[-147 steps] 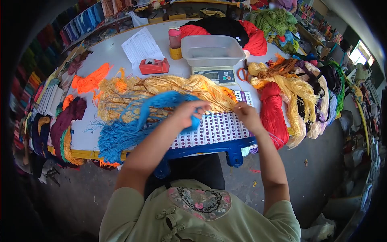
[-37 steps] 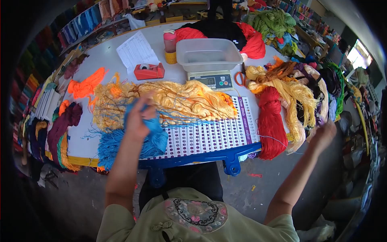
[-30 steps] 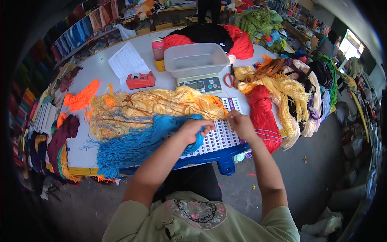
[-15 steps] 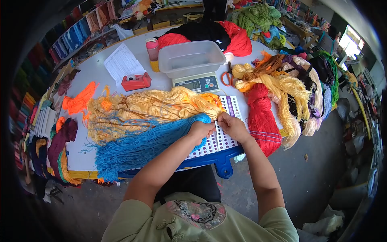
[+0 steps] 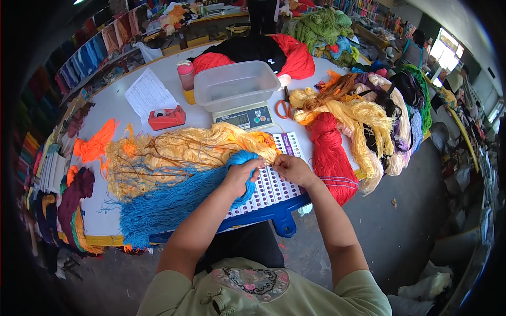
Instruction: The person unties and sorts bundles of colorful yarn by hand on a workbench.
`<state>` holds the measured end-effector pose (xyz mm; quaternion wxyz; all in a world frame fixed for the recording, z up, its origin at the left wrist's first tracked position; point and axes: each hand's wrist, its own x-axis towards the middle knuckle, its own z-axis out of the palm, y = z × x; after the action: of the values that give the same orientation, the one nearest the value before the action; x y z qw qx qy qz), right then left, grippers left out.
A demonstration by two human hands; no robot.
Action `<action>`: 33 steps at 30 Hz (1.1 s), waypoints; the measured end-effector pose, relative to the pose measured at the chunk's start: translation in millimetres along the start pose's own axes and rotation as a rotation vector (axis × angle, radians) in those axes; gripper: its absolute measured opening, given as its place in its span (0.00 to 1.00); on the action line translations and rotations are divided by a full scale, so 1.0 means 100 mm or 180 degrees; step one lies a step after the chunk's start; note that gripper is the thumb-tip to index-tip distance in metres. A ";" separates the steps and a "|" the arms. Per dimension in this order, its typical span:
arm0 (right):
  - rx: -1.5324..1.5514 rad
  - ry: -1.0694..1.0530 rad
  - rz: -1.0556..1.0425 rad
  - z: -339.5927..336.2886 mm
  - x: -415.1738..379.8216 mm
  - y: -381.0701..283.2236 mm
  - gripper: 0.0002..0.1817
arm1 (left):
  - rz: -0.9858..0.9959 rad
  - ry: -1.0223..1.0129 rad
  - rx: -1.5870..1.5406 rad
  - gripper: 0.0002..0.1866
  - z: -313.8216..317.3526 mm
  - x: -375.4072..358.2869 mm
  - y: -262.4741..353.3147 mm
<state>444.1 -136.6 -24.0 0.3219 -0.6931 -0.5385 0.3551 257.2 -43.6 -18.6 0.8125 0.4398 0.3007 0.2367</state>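
Observation:
My left hand (image 5: 243, 174) is closed around the looped end of the blue yarn bundle (image 5: 168, 197), whose cut ends hang at the table's front left. Close to its right, my right hand (image 5: 293, 169) is pinched near the end of the pale yellow yarn (image 5: 174, 152); what lies between its fingertips is too small to make out. Both hands are over a white card with rows of dark round spots (image 5: 269, 188), which rests on a blue board (image 5: 274, 211). A red yarn bundle (image 5: 328, 152) lies right of my right hand.
Behind the yarn stand a scale (image 5: 243, 118) with a clear plastic tub (image 5: 235, 87), a red tape dispenser (image 5: 166, 118), a pink bottle (image 5: 186, 82) and orange-handled scissors (image 5: 283, 109). Mixed yarn (image 5: 363, 113) is heaped at the right. People (image 5: 262, 16) are in the background.
The view has shifted slightly, so the table items appear further left. My left hand has turned and moved a little away from my right hand, and the blue loop is now bunched higher around its fingers.

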 end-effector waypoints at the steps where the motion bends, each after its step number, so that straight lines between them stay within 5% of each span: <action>1: 0.0107 -0.0059 0.0063 -0.01 0.01 -0.03 0.07 | -0.0292 -0.0230 -0.0248 0.12 0.01 -0.02 0.01; 4: 0.0841 -0.0268 0.0162 -0.03 -0.04 -0.07 0.06 | -0.0624 -0.1039 -0.0591 0.14 0.09 -0.13 0.06; 6: 0.1913 -0.0399 0.0100 -0.03 -0.07 -0.07 0.09 | -0.0730 -0.0742 0.0633 0.14 0.24 -0.13 0.11; 8: 0.1908 -0.0391 0.0106 -0.07 -0.06 0.00 0.15 | -0.0960 -0.0383 0.1853 0.15 0.35 -0.06 -0.01; 12: 0.1588 -0.0579 0.0239 -0.11 -0.03 0.02 0.15 | 0.0359 -0.0410 0.2960 0.14 0.23 0.00 -0.17; 13: 0.1517 -0.0590 0.0297 -0.11 0.00 0.03 0.14 | 0.1943 0.0077 0.4182 0.15 0.14 0.03 -0.17; 14: 0.1450 -0.0605 0.0352 -0.10 0.03 0.03 0.12 | 0.1547 0.0127 0.4510 0.15 0.01 0.07 -0.14; 15: 0.1214 -0.0466 0.0451 -0.08 0.03 -0.04 0.10 | 0.0824 0.0135 0.3793 0.13 -0.04 -0.03 0.08; 17: 0.1086 -0.0453 0.0531 -0.05 0.10 0.04 0.09 | -0.0592 0.0572 0.0622 0.06 -0.29 -0.27 0.45; 19: 0.1040 -0.0402 0.0528 -0.02 0.10 0.04 0.09 | -0.0380 0.0087 -0.0532 0.05 -0.92 -0.40 0.80; 22: 0.0729 -0.0338 0.0573 -0.02 0.08 -0.03 0.08 | 0.0563 0.0743 -0.1320 0.08 -1.82 -0.58 1.19; 25: 0.0789 -0.0309 0.0494 0.00 0.09 0.02 0.08 | 0.1613 0.2380 -0.0541 0.08 -1.94 -0.83 1.31; 29: 0.0414 -0.0052 0.0302 0.05 0.04 -0.01 0.08 | 0.1013 0.1576 -0.0227 0.11 -1.43 -1.06 1.24; 31: 0.0121 0.0070 0.0252 0.09 0.02 -0.10 0.07 | 0.1038 0.0675 -0.0210 0.21 -1.06 -1.09 1.09; 33: 0.0844 0.0264 -0.0058 0.23 -0.02 -0.16 0.04 | 0.0983 0.0031 -0.0750 0.31 -0.64 -1.07 0.97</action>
<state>416.1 -133.3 -23.3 0.4358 -0.6537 -0.4793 0.3912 125.0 -27.3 66.9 0.8109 0.3814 0.2038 0.3942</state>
